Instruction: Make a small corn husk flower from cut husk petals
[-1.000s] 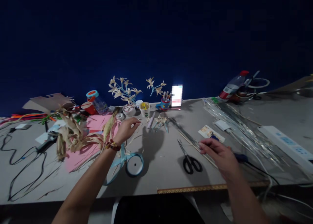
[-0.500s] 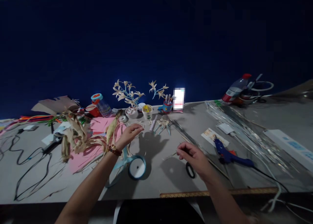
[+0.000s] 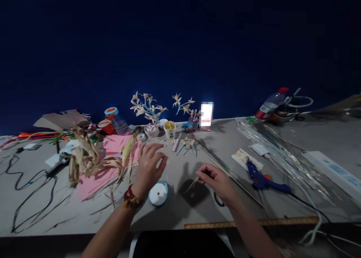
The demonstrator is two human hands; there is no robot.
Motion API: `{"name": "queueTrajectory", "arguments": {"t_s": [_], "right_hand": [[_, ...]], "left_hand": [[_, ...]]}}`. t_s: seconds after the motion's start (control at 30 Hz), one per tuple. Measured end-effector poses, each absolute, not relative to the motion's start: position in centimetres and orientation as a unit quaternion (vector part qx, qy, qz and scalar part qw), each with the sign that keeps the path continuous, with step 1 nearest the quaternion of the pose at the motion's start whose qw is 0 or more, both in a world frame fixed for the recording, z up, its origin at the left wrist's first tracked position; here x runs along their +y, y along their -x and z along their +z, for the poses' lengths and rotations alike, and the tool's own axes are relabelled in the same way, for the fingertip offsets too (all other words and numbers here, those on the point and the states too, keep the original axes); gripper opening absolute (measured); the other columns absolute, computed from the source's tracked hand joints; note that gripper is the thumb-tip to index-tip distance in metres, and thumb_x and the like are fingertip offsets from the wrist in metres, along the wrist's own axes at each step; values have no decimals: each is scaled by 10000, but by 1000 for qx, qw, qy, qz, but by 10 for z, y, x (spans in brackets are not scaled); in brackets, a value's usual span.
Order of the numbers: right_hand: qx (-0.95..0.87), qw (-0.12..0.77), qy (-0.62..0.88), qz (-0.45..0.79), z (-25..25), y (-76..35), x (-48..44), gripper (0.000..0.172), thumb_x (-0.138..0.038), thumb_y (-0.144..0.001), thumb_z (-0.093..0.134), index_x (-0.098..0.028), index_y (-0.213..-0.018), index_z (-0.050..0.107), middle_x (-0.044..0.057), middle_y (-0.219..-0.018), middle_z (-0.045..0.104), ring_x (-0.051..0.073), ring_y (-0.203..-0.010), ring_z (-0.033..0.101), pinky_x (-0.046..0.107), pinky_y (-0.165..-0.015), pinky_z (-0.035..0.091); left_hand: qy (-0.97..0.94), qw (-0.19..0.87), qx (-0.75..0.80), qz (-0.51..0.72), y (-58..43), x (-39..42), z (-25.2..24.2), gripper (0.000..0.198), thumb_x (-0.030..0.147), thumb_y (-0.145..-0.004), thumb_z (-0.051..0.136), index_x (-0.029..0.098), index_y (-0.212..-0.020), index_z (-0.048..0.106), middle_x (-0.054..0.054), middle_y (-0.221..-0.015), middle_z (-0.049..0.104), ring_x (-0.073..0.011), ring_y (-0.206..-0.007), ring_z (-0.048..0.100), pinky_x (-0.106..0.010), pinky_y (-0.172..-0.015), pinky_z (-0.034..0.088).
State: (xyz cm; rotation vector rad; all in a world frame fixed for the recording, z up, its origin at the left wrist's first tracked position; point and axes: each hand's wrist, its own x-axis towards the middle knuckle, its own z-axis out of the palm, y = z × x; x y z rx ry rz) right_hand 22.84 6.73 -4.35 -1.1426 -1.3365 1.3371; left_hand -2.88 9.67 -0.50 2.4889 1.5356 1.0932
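My right hand (image 3: 212,178) pinches a few thin pale strands (image 3: 193,183) between thumb and fingertips, just above the table. With fingers spread, my left hand (image 3: 151,164) hovers over the table and holds nothing that I can see. Below it lies a white spool with light-blue tape (image 3: 158,194). The scissors' black handle (image 3: 219,199) shows partly under my right hand. Small pale flowers on blue stems (image 3: 188,146) lie beyond both hands, beside a pale stick (image 3: 176,142).
Dried corn husks (image 3: 93,160) and pink paper (image 3: 113,142) cover the left. A blue glue gun (image 3: 262,181), a power strip (image 3: 335,170) and bundled wires (image 3: 222,162) lie right. Husk flowers (image 3: 146,107), cups (image 3: 170,130) and a bottle (image 3: 272,105) line the back. A wooden ruler (image 3: 254,223) edges the front.
My left hand has shifted right and toward me, its fingers spreading. My right hand has moved slightly left, still pinching the strands. The blue tape tail beside the spool is now largely hidden.
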Motion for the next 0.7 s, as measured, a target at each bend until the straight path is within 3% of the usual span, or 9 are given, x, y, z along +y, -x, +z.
{"name": "queueTrajectory", "arguments": {"t_s": [0.07, 0.2, 0.37, 0.53, 0.7], "right_hand": [[-547, 447, 463, 535, -44, -225, 67, 357, -538, -813, 735, -204, -742, 631, -25, -668, 564, 149, -634, 529, 265, -604, 445], [-571, 439, 461, 518, -43, -217, 65, 333, -512, -834, 718, -204, -743, 631, -29, -651, 562, 147, -617, 516, 259, -594, 430], [-599, 441, 452, 492, -36, -213, 58, 275, -463, -836, 729, -205, -770, 663, -21, -674, 587, 148, -643, 527, 256, -606, 419], [-564, 439, 405, 570, -32, -212, 48, 323, -460, -766, 809, -224, -963, 707, -9, -758, 635, 162, -694, 582, 264, -633, 464], [-562, 459, 392, 565, -30, -207, 41, 224, -444, -824, 748, -226, -829, 697, 13, -781, 652, 181, -734, 602, 278, -671, 480]], "left_hand": [[-794, 96, 463, 381, 19, 79, -9, 131, 263, -932, 608, 243, -819, 672, -89, -1141, 711, -281, -1141, 588, -503, -1067, 385], [-770, 314, 406, 379, -13, 51, -25, 144, 367, -906, 676, 233, -952, 705, -97, -1005, 723, -253, -1005, 639, -379, -892, 493], [-704, 350, 445, 429, -34, 39, -39, 161, 328, -912, 650, 215, -799, 672, -67, -821, 696, -229, -840, 628, -351, -789, 472], [-616, 478, 441, 444, -32, 36, -40, 239, 395, -894, 668, 202, -753, 680, -48, -786, 696, -209, -808, 633, -309, -769, 471], [-532, 582, 428, 441, -34, 30, -43, 261, 430, -842, 731, 192, -745, 683, -27, -741, 675, -184, -769, 609, -280, -744, 468]]}}
